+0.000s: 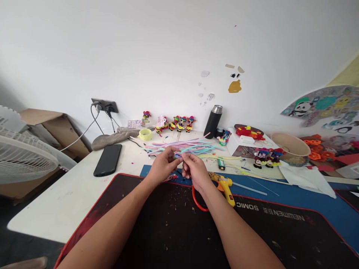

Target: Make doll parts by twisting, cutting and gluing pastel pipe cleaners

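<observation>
My left hand (165, 164) and my right hand (194, 170) meet in front of the pile, fingertips pinched close together. What they pinch is small, with a hint of purple-blue between the fingers; I cannot make out its kind. Just behind lie many pastel pipe cleaners (202, 147) in pink, teal and lilac. Beside my right wrist rests a yellow glue gun (228, 190) with a clear glue stick (249, 188) at its rear. A red loop-shaped handle (198, 201) shows partly under my right forearm. Below both arms spreads a black desk mat (174, 231) with a red edge.
A phone (107, 160) lies on the left, near a fan (25, 153). Along the wall stand several small figurines (181, 124), yellow tape (145, 134) and a black thermos (213, 121). At right are a white box (238, 145), a bowl (291, 145) and tissue (308, 179).
</observation>
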### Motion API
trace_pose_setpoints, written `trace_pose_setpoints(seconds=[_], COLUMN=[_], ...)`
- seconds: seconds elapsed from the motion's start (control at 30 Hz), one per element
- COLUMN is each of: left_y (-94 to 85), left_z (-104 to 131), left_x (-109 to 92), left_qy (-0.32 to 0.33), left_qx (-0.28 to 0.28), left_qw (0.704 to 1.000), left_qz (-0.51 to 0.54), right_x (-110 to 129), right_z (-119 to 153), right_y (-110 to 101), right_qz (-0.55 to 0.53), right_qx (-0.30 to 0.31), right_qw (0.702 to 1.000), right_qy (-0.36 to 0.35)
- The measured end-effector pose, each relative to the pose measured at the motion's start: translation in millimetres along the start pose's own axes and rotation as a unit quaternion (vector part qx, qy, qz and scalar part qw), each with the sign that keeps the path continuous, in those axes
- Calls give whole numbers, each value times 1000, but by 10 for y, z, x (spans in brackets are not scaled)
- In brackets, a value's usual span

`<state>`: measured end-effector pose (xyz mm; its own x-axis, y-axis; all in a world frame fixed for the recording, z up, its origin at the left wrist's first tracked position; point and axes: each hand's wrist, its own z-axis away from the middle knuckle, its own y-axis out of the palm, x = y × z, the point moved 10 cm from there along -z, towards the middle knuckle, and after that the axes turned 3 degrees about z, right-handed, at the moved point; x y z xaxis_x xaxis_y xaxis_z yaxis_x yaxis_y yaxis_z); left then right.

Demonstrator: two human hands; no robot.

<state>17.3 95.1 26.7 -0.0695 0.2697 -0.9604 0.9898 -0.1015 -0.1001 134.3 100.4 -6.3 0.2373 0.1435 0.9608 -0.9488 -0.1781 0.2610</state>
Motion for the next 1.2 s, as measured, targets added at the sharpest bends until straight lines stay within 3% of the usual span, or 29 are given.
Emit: trace_pose_setpoints(seconds=[0.13,0.43,1.2], left_y=[-34,15,-119], left_z=[-1,-22,11], left_x=[0,-11,25], left_qy=[7,-2,-6], left_qx=[-7,16,-51], left_qw=[1000,999,999], left_qz=[-26,41,2], right_x=[-40,2,-62], right_z=[-16,5,-2], right_y=[5,19,67], right_qz=[5,-16,-19], right_qx=[4,11,21], right_qw=[1000,1000,1000], right_qy=[4,1,3])
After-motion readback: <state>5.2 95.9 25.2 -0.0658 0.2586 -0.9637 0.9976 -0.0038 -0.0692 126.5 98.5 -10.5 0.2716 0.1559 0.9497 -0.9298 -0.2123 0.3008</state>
